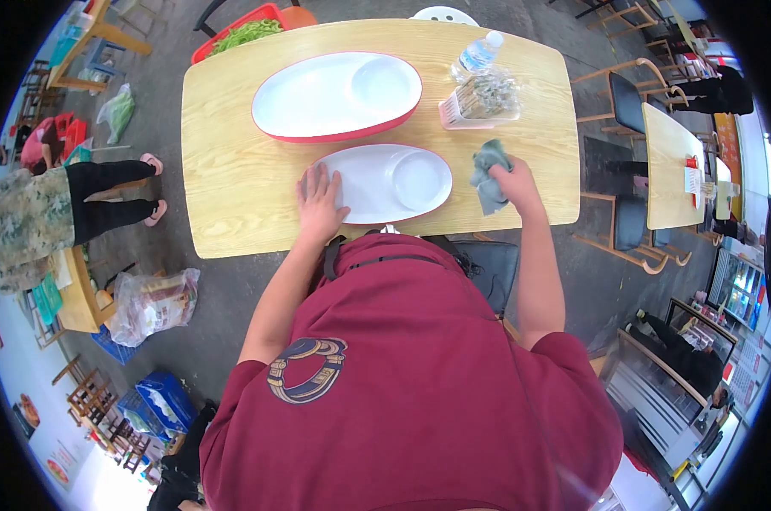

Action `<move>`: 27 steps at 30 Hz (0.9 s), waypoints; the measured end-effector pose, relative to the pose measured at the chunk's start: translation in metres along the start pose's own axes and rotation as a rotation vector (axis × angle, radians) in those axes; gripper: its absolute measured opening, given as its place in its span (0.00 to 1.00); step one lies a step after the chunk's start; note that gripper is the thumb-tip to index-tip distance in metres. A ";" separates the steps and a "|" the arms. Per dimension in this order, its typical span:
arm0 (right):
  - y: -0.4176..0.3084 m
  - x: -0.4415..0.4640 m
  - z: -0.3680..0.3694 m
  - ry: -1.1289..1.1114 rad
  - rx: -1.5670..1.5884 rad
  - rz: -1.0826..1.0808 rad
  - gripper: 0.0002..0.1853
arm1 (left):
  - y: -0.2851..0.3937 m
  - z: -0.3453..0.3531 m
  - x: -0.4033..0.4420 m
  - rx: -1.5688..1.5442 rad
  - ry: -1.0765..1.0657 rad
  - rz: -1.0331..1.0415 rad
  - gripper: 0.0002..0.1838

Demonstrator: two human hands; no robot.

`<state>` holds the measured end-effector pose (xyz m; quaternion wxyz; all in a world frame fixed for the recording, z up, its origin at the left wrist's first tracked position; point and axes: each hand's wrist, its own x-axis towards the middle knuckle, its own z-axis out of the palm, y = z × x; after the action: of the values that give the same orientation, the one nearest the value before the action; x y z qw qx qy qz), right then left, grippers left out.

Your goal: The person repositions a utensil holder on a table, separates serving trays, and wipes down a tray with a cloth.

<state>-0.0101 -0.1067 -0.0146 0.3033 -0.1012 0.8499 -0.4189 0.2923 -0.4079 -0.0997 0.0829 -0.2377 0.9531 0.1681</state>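
On the wooden table (224, 162) lie two oval white plates with red rims. The larger plate (304, 95) is farther back, and the smaller plate (364, 183) sits close to the front edge. My left hand (321, 200) rests on the left end of the smaller plate with its fingers spread. To the right of that plate, my right hand (515, 180) grips a grey-green cloth (490, 175) over the tabletop. Each plate has a round compartment toward its right side.
A basket of wrapped items (479, 106) and a water bottle (477, 56) stand at the table's back right. Behind the table is a red crate (270, 12) of greens. A black chair (488, 264) is at the front edge. People are at the left and right.
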 end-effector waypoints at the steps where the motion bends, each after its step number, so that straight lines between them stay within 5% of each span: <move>1: -0.004 -0.002 -0.002 0.041 0.182 0.031 0.17 | 0.000 -0.001 0.000 0.001 -0.003 0.000 0.47; 5: 0.018 0.005 0.010 0.125 0.732 0.080 0.17 | 0.001 -0.002 0.000 -0.001 -0.011 -0.004 0.48; 8: 0.044 0.003 0.047 0.130 0.491 0.144 0.18 | 0.003 -0.004 0.000 -0.003 -0.016 -0.004 0.48; 13: 0.076 -0.011 0.095 0.100 -0.161 -0.086 0.22 | 0.004 -0.007 -0.001 -0.001 -0.025 -0.001 0.48; 20: 0.094 0.001 0.061 -0.011 -0.279 0.008 0.22 | 0.003 -0.004 -0.001 0.005 -0.027 -0.004 0.48; 23: 0.093 0.008 0.025 0.117 -0.261 0.079 0.20 | 0.001 -0.003 0.000 -0.001 -0.022 0.000 0.48; 27: 0.057 -0.010 -0.028 0.182 0.387 0.129 0.15 | 0.003 -0.006 0.000 0.003 -0.035 -0.006 0.48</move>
<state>-0.0139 -0.0485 -0.0408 0.2653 0.0518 0.7823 -0.5612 0.2907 -0.4071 -0.0936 0.1002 -0.2376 0.9510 0.1706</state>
